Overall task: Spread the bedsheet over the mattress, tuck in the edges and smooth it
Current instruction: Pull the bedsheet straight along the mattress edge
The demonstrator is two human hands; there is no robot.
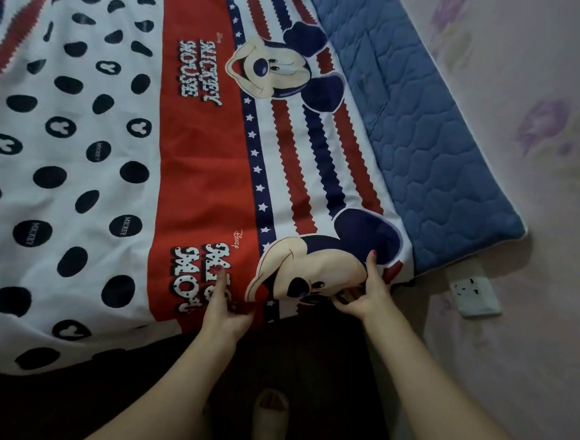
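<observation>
You're gripping the bedsheet (90, 157) near edge w/ both hands, left hand (223, 313) & right hand (367, 294) fingers pinching fabric, prob. to drag it right over the bare blue mattress (434, 154).

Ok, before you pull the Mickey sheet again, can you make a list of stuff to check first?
1. Left hand holding the bedsheet edge: ok, its thumb lies on top, fingers curl under the near edge.
2. Right hand holding the edge: ok, it grips near the sheet's corner.
3. Sheet covers the whole mattress pad: not ok, a blue quilted strip shows bare along the wall.
4. Sheet smooth: not ok, ripples show at the far left.
5. Near edge tucked: not ok, it hangs loose over the side.
6. Wall socket clear of the cloth: ok, it sits past the corner, not covered.
</observation>
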